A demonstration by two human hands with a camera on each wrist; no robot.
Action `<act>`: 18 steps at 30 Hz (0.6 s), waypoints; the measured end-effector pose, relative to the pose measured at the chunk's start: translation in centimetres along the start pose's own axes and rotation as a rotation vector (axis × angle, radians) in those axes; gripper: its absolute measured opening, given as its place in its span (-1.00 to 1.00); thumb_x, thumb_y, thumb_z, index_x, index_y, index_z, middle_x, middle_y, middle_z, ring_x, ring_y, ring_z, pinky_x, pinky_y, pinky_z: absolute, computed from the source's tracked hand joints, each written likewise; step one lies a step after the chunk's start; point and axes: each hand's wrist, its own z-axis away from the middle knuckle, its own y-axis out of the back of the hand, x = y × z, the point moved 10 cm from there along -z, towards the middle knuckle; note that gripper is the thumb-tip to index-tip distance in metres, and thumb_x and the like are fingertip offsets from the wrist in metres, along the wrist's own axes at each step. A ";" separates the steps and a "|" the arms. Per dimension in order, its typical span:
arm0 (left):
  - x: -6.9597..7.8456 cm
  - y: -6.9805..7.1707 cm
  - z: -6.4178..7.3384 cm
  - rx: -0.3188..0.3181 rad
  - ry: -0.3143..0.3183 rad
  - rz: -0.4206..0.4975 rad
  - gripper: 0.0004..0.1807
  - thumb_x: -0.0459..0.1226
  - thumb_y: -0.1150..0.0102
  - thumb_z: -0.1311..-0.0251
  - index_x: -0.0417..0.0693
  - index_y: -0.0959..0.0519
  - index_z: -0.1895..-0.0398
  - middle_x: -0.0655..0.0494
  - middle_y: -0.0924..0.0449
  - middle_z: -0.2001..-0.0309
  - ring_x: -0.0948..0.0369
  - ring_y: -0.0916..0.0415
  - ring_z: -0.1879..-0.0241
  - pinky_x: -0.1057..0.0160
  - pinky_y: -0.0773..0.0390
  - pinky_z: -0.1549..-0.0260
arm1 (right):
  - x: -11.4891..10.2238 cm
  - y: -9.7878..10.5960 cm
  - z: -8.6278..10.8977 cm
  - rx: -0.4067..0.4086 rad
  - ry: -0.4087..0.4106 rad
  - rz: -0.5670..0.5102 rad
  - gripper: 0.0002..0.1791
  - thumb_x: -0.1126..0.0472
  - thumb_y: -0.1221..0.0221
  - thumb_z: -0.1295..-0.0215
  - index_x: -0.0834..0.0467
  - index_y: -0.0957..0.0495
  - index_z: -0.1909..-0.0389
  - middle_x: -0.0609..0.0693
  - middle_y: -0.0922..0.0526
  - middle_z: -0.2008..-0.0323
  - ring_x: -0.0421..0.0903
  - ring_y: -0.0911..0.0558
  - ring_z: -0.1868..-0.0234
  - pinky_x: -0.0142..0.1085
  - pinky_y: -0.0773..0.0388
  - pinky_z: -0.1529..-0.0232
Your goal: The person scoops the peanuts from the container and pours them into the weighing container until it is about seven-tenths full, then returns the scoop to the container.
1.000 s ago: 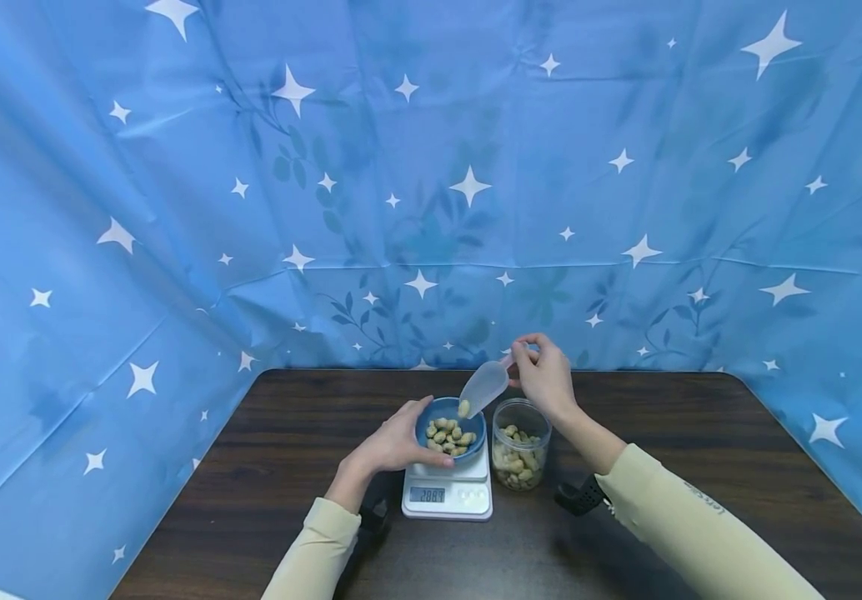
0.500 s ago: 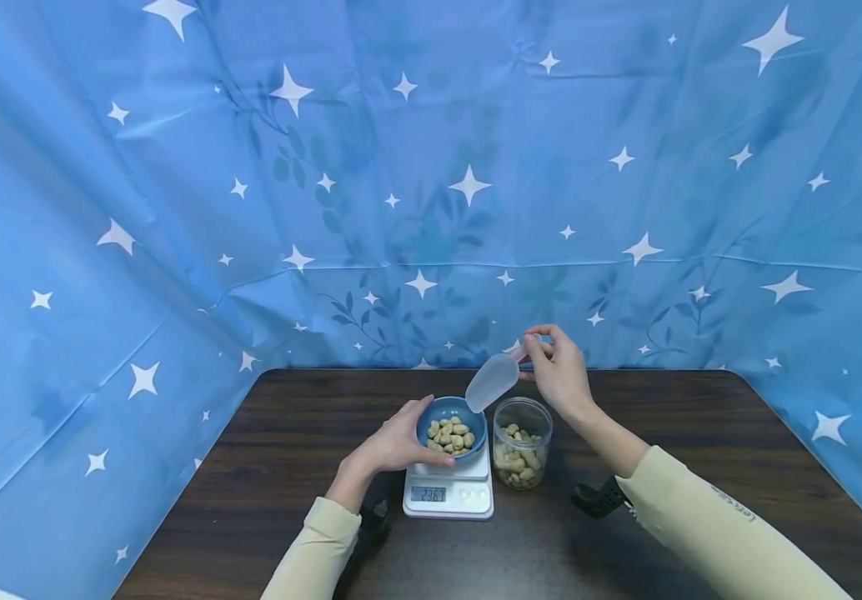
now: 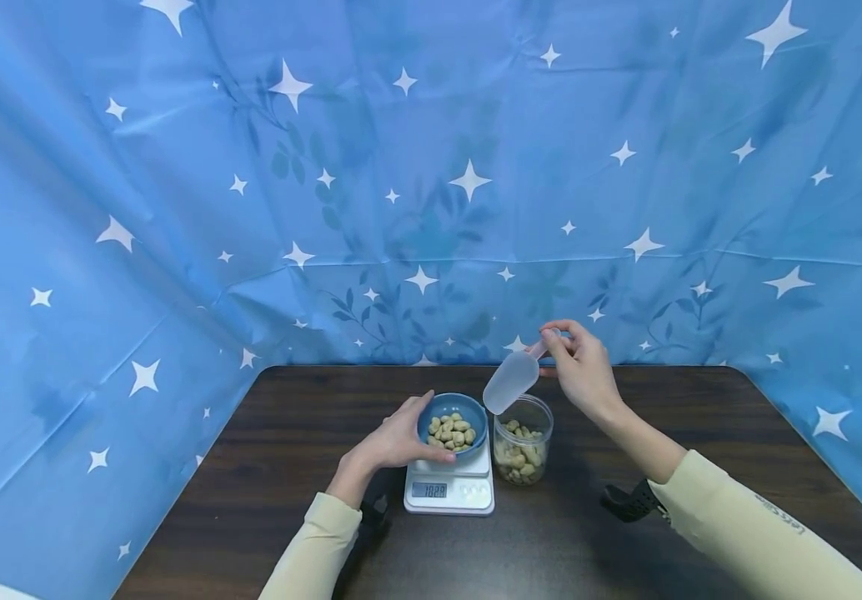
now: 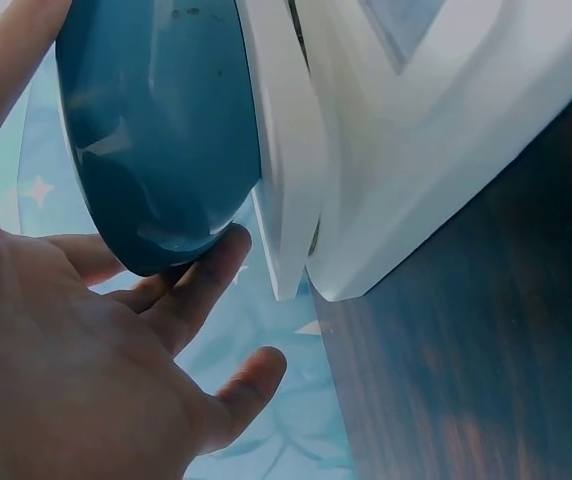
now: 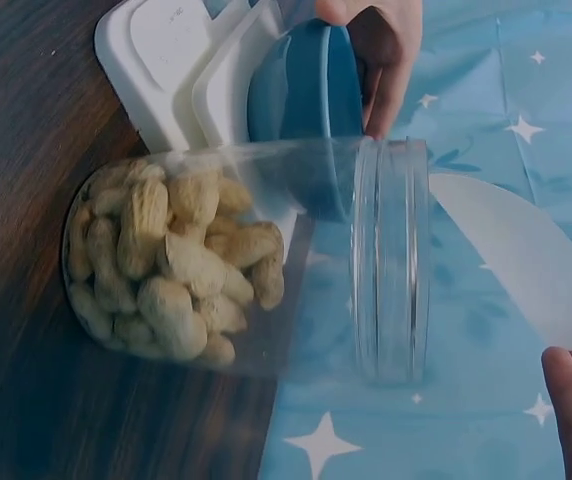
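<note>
My left hand [image 3: 399,435] holds the side of a small blue bowl [image 3: 459,402], thumb at the near rim and fingers around the far side. Several peanuts [image 3: 450,432] in their shells lie in it. Under the bowl is a white kitchen scale [image 3: 470,498] with a lit digital display. My right hand [image 3: 584,373] pinches the handle of a translucent scoop [image 3: 512,382], tilted down and overlapping the mouth of a clear jar [image 5: 391,260] in the head view. No peanuts show in the scoop. Unshelled peanuts [image 5: 181,270] fill the jar's lower part.
The dark wooden table [image 3: 273,467] carries the scale, with the jar close at its right. A blue curtain [image 3: 431,217] with white stars hangs behind the table and along its left side.
The last peanut at the scoop's lip has dropped into the bowl. My right hand has drawn the scoop rightward, from over the bowl to the jar. The scale's reading has changed; my left hand stays put.
</note>
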 end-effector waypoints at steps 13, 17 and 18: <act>2.2 0.9 0.1 0.143 -0.122 -0.011 0.12 0.17 -0.54 -0.02 0.09 -0.18 -0.61 0.04 -0.13 -0.55 -0.13 -0.11 -0.46 -0.35 -0.10 -0.34 | -1.3 1.4 0.5 -0.061 0.116 0.097 -0.71 0.13 -0.02 -0.65 0.30 -0.51 -0.04 0.15 -0.77 0.29 -0.05 -0.76 0.25 -0.16 -0.71 0.29; 3.8 0.9 -0.1 0.193 -0.184 -0.026 0.05 0.15 -0.54 -0.04 0.11 -0.26 -0.57 0.09 -0.20 -0.52 0.01 -0.15 -0.46 -0.29 0.09 -0.41 | -1.2 1.2 0.8 -0.086 0.160 0.184 -0.79 0.15 -0.03 -0.64 0.20 -0.53 -0.01 0.04 -0.78 0.30 -0.08 -0.76 0.29 -0.21 -0.71 0.31; 4.2 0.8 -0.1 0.196 -0.197 -0.027 0.04 0.15 -0.54 -0.04 0.09 -0.27 -0.57 0.08 -0.22 -0.51 0.03 -0.18 -0.45 -0.28 0.11 -0.42 | -1.1 1.1 0.9 -0.090 0.173 0.205 -0.81 0.16 -0.03 -0.64 0.18 -0.53 0.00 0.02 -0.78 0.30 -0.09 -0.76 0.29 -0.23 -0.71 0.32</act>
